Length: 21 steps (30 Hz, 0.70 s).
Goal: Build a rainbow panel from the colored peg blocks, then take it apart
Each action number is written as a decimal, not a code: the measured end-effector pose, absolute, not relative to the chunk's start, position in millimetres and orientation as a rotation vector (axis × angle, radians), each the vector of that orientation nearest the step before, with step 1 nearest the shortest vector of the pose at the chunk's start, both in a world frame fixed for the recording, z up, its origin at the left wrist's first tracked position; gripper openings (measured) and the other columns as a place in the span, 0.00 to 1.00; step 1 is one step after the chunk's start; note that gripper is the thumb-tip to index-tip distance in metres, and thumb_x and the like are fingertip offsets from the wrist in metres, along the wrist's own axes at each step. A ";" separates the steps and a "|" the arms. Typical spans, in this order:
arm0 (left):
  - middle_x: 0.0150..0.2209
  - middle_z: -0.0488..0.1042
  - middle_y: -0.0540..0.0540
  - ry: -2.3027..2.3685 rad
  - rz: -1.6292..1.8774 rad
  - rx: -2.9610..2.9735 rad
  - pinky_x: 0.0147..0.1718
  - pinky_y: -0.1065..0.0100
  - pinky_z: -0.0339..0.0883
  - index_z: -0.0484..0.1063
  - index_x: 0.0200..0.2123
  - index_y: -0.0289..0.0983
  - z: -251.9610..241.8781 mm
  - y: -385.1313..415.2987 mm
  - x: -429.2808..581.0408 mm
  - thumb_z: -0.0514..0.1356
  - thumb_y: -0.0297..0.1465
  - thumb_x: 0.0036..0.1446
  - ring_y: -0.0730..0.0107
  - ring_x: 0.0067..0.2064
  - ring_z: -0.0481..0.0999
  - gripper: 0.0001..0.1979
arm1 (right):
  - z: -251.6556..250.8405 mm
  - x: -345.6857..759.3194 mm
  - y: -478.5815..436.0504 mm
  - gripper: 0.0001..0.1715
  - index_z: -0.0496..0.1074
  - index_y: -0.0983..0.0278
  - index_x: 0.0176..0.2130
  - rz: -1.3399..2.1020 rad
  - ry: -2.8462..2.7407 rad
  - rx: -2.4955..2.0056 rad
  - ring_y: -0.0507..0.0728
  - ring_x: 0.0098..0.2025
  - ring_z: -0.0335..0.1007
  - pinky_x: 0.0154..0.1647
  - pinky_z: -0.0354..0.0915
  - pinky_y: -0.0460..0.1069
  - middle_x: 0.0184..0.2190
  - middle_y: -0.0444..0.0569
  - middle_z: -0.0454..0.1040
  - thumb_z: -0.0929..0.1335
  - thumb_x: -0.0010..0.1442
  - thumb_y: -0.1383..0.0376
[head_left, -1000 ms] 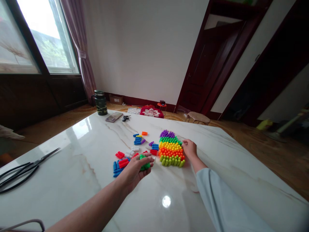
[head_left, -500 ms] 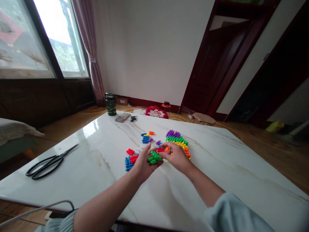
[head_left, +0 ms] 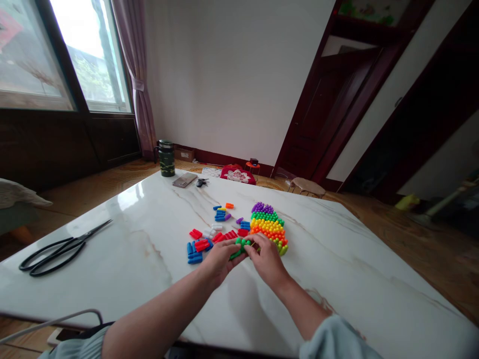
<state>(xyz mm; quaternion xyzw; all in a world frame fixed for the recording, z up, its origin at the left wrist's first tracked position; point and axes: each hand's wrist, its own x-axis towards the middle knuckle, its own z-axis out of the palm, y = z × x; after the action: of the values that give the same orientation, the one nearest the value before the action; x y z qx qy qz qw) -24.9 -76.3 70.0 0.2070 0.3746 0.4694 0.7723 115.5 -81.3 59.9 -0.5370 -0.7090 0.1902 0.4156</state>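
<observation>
Several green beads [head_left: 243, 243] lie in my left hand [head_left: 220, 257], whose fingers are curled round them. My right hand [head_left: 267, 257] meets it from the right, thumb and fingers pinched together at the edge of the green beads; what sits between those fingertips is too small to make out. Just beyond my right hand lies a beaded piece [head_left: 267, 227] in bands of purple, green, yellow, orange and yellow-green. Left of my hands are loose tube-shaped pieces, among them blue ones [head_left: 194, 253], red ones [head_left: 202, 245] and white ones [head_left: 216, 227].
Black-handled scissors [head_left: 63, 249] lie at the left of the white marbled table [head_left: 149, 279]. At the far edge are a camouflage flask [head_left: 166, 158], a phone [head_left: 184, 180] and keys [head_left: 202, 182]. A stool [head_left: 307, 186] stands beyond the table.
My left hand has turned and closed more round the green beads, and my right fingers have come down against them. The view has shifted slightly to the right.
</observation>
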 end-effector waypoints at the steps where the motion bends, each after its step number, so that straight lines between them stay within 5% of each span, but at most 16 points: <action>1: 0.34 0.79 0.38 0.820 1.010 0.472 0.41 0.70 0.75 0.75 0.31 0.28 68.8 -75.5 -25.7 0.55 0.14 0.54 0.69 0.35 0.80 0.10 | 58.9 115.9 -80.9 0.08 0.74 0.62 0.36 0.513 -1.729 -1.352 0.55 0.33 0.71 0.36 0.68 0.49 0.33 0.47 0.75 0.67 0.54 0.68; 5: 0.36 0.80 0.38 0.821 0.938 0.573 0.41 0.72 0.75 0.77 0.33 0.28 65.8 -75.4 -28.0 0.59 0.20 0.57 0.69 0.36 0.80 0.06 | 55.0 121.0 -78.4 0.09 0.70 0.63 0.37 0.693 -1.540 -1.339 0.53 0.27 0.71 0.28 0.69 0.47 0.29 0.46 0.74 0.68 0.55 0.62; 13: 0.36 0.81 0.39 0.827 0.905 0.670 0.42 0.73 0.75 0.79 0.35 0.30 62.9 -76.7 -27.8 0.67 0.25 0.50 0.69 0.36 0.80 0.07 | 63.0 130.4 -76.1 0.11 0.73 0.64 0.34 0.781 -1.492 -1.369 0.52 0.25 0.69 0.28 0.70 0.49 0.28 0.45 0.75 0.70 0.50 0.61; 21: 0.38 0.80 0.38 0.815 0.833 0.684 0.40 0.75 0.74 0.78 0.38 0.29 61.4 -75.4 -26.1 0.64 0.25 0.55 0.71 0.37 0.80 0.07 | 59.5 134.7 -76.6 0.14 0.74 0.66 0.36 0.840 -1.447 -1.391 0.53 0.26 0.71 0.24 0.68 0.47 0.27 0.46 0.75 0.70 0.48 0.62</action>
<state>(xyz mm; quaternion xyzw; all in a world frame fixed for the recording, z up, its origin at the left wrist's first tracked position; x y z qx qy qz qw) -26.1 -75.4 61.4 0.3166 0.3773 0.3854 0.7803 134.7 -76.6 59.5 -0.5662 -0.5890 0.3420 0.4643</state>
